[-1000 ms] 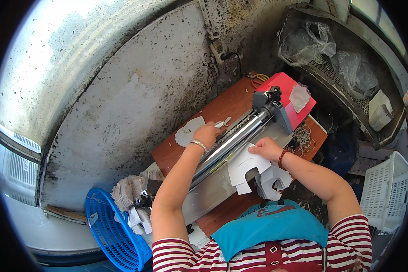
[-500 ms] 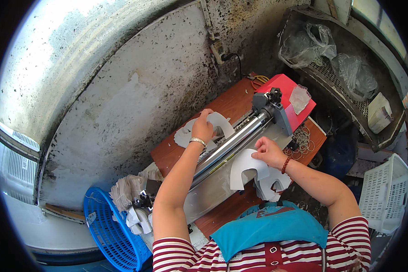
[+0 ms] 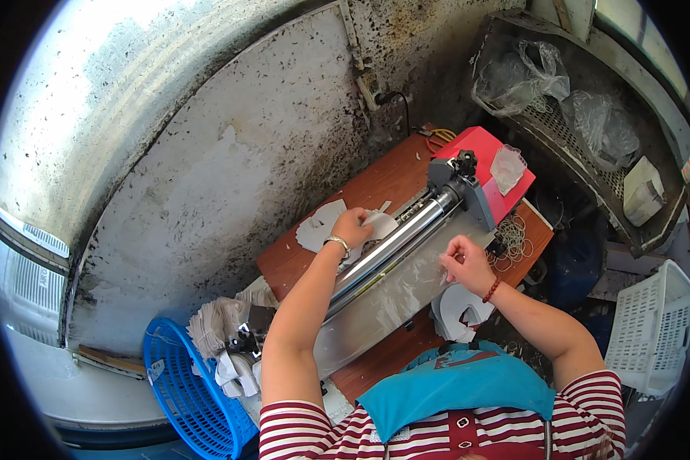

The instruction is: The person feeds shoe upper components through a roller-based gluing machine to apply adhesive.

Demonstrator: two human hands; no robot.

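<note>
My left hand [image 3: 353, 228] is behind the roller, its fingers closed on a white curved piece [image 3: 380, 225], thin like paper or sheet material. More pale pieces [image 3: 319, 225] lie beside it on the board. A long shiny metal roller [image 3: 399, 240] runs diagonally across the machine, between my hands. Over the front metal plate [image 3: 383, 301] is my right hand [image 3: 468, 264], fingers pinched together; whether anything small is between them is unclear. Just below that hand, white C-shaped pieces [image 3: 448, 313] rest in a pile at the plate's front edge.
The machine has a red end housing [image 3: 492, 157] and sits on a brown wooden tabletop [image 3: 383, 178]. Rubber bands or strings [image 3: 516, 241] lie to the right. A blue basket [image 3: 195, 391] and stacked pale pieces [image 3: 211, 328] are at left; a white crate [image 3: 652, 330] is at right.
The white curved piece in my right hand has left its fingers, and a C-shaped piece now tops the pile below. My right hand shifted slightly right and down; my left moved toward the roller.
</note>
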